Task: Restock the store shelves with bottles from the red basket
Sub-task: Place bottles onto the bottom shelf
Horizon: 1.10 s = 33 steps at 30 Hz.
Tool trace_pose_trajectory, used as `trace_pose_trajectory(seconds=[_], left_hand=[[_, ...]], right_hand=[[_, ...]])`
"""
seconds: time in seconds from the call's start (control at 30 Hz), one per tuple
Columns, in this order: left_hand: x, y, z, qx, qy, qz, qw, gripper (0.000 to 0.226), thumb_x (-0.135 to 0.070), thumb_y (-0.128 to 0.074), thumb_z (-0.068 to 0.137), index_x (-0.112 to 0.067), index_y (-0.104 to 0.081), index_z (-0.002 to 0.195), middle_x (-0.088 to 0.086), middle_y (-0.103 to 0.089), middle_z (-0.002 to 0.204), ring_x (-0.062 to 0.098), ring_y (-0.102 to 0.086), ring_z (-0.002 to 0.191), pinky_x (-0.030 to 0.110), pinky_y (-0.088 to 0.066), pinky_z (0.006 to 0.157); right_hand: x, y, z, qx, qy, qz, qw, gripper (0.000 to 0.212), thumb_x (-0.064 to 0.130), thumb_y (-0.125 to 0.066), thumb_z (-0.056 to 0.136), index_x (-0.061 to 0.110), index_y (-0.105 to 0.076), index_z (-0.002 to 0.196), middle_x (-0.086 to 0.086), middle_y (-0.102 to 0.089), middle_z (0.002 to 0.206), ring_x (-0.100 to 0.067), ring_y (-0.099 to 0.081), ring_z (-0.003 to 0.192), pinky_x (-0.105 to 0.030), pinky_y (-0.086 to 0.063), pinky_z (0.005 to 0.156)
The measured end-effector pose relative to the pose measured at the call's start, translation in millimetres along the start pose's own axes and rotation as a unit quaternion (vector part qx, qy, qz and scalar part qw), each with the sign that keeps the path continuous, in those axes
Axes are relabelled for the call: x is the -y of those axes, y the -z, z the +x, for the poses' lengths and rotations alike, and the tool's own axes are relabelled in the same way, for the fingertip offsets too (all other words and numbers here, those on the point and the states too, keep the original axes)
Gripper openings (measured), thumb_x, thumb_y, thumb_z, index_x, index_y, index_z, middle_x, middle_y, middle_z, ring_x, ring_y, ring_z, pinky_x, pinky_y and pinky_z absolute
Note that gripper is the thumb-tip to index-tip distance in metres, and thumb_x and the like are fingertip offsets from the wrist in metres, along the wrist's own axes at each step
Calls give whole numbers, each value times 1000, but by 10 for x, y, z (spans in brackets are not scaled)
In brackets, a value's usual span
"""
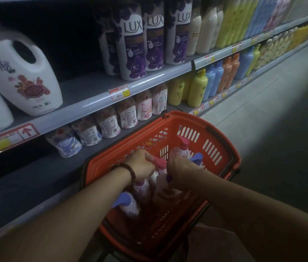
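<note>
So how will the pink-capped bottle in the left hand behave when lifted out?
Probably rigid: the pink-capped bottle looks like moulded plastic. Gripped by its pump top in the left hand, it may swing against the other bottles in the red basket. Likely heavy if full, which cannot be seen.

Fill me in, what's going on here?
A person has both hands inside the red plastic basket beside the store shelves. The left hand grips the pink pump cap of a white floral bottle; the right hand grips a blue-capped bottle next to it. Other pump bottles sit in the basket, and neither gripped bottle is out yet.
</note>
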<state>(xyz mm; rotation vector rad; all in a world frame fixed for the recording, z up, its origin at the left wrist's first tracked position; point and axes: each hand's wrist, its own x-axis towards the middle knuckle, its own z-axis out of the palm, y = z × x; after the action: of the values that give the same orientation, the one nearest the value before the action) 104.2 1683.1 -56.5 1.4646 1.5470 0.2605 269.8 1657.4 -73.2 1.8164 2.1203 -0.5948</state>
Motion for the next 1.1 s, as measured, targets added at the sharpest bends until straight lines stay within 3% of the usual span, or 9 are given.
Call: trace_pose_trajectory(seconds=[0.1,0.17,0.23,0.4,0.53,0.67,0.8,1.0,1.1], left_hand=[[50,56,-40,21,-31,60,997,21,-18,-78,86,-31,-64,95,0,-74,97,18,-72,77,34,-62,63],[91,92,-58,44,-59,116,990,23,-21,-82,85,-31,-66,98,-4,-73,105,14,-71,92,36,-62,81],[129,113,-99,66,-76,160,982,32,-21,-84,82,-26,-68,109,-6,-72,107,15,-69,100,36,-59,90],[255,156,-122,84,-88,151,981,57,-29,-92,70,-34,-63,118,-13,-74,110,6,-69,98,27,-56,83],[236,201,-177,96,-101,139,980,55,-38,-97,65,-36,-66,110,-12,-73,109,10,-68,103,38,-58,93],[274,258,-201,93,-126,96,983,51,-43,-96,56,-44,-71,100,-15,-77,103,7,-71,101,43,-60,94],[296,367,-253,94,-144,60,983,54,-46,-93,63,-45,-68,111,-17,-77,107,2,-71,102,39,-61,94],[353,583,-324,85,-172,23,981,50,-38,-92,75,-38,-66,117,-13,-77,113,6,-71,107,40,-58,98],[381,700,-396,60,-182,-13,981,53,-35,-90,78,-33,-67,125,-10,-77,116,6,-72,108,36,-57,97]], right_hand=[[-2,171,-59,-31,25,-13,999,22,25,-82,92,13,-70,106,-2,-65,98,-16,-68,88,-32,-64,84],[12,266,-87,-34,38,-9,999,28,31,-86,89,14,-72,106,-1,-68,97,-17,-70,87,-34,-65,82],[17,374,-111,-29,54,-6,998,33,36,-87,87,15,-75,108,0,-72,96,-18,-72,87,-35,-66,82],[53,621,-197,-46,94,-9,994,31,42,-89,84,19,-80,104,4,-76,91,-14,-71,83,-35,-65,79],[126,805,-255,-68,116,-8,991,31,45,-88,84,21,-82,102,6,-76,91,-13,-71,83,-33,-63,78],[198,957,-295,-80,127,0,989,32,44,-89,83,21,-79,103,8,-72,90,-6,-64,78,-21,-49,64],[238,1094,-333,-86,146,7,985,31,43,-89,83,21,-81,105,6,-75,94,-8,-67,82,-20,-53,67],[301,1213,-293,-137,177,72,972,35,49,-87,81,25,-80,106,8,-75,95,-12,-69,86,-36,-60,81],[362,1271,-279,-160,182,132,961,44,53,-88,81,23,-78,112,7,-74,98,-9,-69,86,-30,-58,77]])
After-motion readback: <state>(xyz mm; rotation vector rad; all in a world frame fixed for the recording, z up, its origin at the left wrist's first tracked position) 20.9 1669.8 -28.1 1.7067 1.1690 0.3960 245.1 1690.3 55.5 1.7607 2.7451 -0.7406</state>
